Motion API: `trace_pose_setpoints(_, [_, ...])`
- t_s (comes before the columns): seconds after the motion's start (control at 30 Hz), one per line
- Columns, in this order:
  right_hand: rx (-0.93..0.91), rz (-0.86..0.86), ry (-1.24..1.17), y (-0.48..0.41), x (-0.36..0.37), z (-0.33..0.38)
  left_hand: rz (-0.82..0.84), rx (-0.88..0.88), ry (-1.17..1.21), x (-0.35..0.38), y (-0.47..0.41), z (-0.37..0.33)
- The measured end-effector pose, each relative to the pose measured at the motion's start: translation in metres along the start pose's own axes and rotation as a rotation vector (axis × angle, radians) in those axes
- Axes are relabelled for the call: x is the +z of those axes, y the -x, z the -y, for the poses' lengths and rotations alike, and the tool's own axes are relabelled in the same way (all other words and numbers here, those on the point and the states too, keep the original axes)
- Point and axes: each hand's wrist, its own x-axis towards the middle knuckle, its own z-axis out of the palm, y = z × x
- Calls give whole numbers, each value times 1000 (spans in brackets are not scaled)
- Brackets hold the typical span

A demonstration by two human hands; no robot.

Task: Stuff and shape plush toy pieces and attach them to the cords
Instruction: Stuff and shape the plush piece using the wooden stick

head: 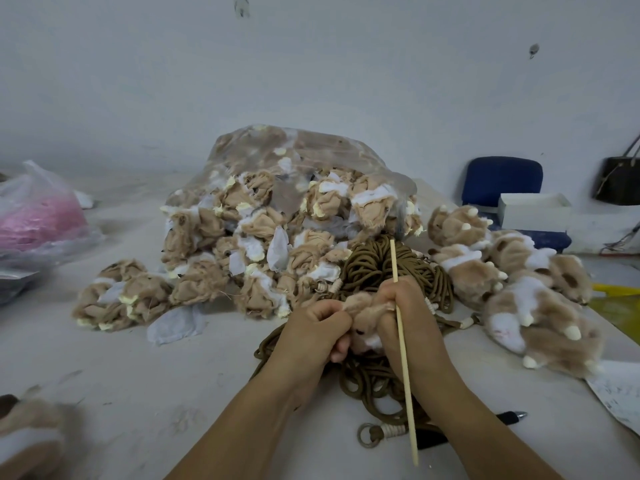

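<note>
Grey table (138,375) under a bare white wall, and we're right in the thick of it. The left hand (317,329) and right hand (405,317) meet over the heap of brown cords (370,268), both grips curled tight on one tan plush piece (365,311) held between them, just above the cords. The right hand also has the wooden stick (406,375) tucked in, likely ready for poking stuffing home. Unstuffed skins spill from the clear bag (277,216) behind. Plump finished pieces (519,292) pile up on the right, clear of the working spot.
</note>
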Motion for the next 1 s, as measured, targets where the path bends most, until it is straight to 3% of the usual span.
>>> trace_pose_setpoints(0.13, [83,-5,-22,-1,-3,-6,51,-28,69,5,4,-2])
trace_pose_setpoints(0.3, [546,-79,-470,-8,-9,-18,221,-134,123,15,13,1])
trace_pose_setpoints(0.37, [609,-82,-506,-10,-11,-18,295,-176,282,19,14,1])
trace_pose_setpoints(0.47, [480,-87,-310,-11,-7,-15,332,-180,565,18,14,-3])
trace_pose_setpoints(0.57, [467,-95,-307,-9,-3,-11,309,-158,765,11,10,-6])
trace_pose_setpoints(0.67, [419,15,-216,-6,-11,-9,153,-61,617,6,5,-7])
trace_pose_setpoints(0.8, [321,73,-189,0,-17,1,-86,50,216,-1,-1,-1])
trace_pose_setpoints(0.87, [276,125,-95,1,-11,3,-110,93,82,-2,0,1])
trace_pose_setpoints(1.0, [98,122,134,4,1,0,-139,121,57,4,3,3])
